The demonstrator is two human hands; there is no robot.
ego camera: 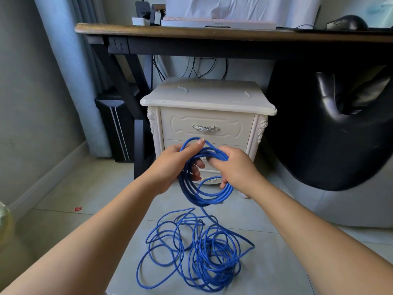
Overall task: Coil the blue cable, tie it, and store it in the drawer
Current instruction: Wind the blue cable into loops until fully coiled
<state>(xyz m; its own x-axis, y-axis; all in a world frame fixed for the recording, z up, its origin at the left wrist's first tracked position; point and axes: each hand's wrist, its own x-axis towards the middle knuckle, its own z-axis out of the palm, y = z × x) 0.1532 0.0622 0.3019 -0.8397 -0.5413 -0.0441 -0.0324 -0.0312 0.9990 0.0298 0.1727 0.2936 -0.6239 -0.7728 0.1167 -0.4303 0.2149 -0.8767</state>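
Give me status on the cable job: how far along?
Done: a few loops of the blue cable are gathered. In hand: the left hand and right hand grip that coil. Left: most of the cable lies tangled on the floor, no tie is on, and the top drawer is shut.

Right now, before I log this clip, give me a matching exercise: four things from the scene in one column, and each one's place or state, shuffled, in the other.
Things
1. coiled loops of blue cable
2. loose blue cable
3. top drawer
4. mouse

Place or state
a. closed
b. on the desk
c. held up in the air
d. lying tangled on the floor

Pairs: 1-c, 2-d, 3-a, 4-b
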